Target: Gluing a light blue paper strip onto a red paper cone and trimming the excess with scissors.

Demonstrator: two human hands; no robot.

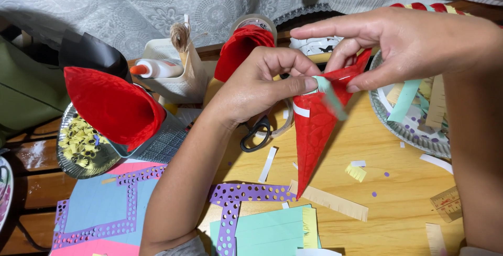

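Note:
A red patterned paper cone (314,135) hangs point-down over the wooden table. My left hand (262,86) pinches its upper rim together with a mint-green paper strip (331,98). My right hand (414,41) reaches in from the upper right and pinches the cone's rim at its top edge, thumb and fingers closed on the red paper. A small white strip shows on the cone's rim near my left thumb.
Two more red cones (112,104) (238,46) lie at left and behind. Scissors (255,133), a glue bottle (157,68) in a white basket, a tape roll, foil plates (414,130) with scraps, punched purple strips (246,193) and coloured paper sheets lie around.

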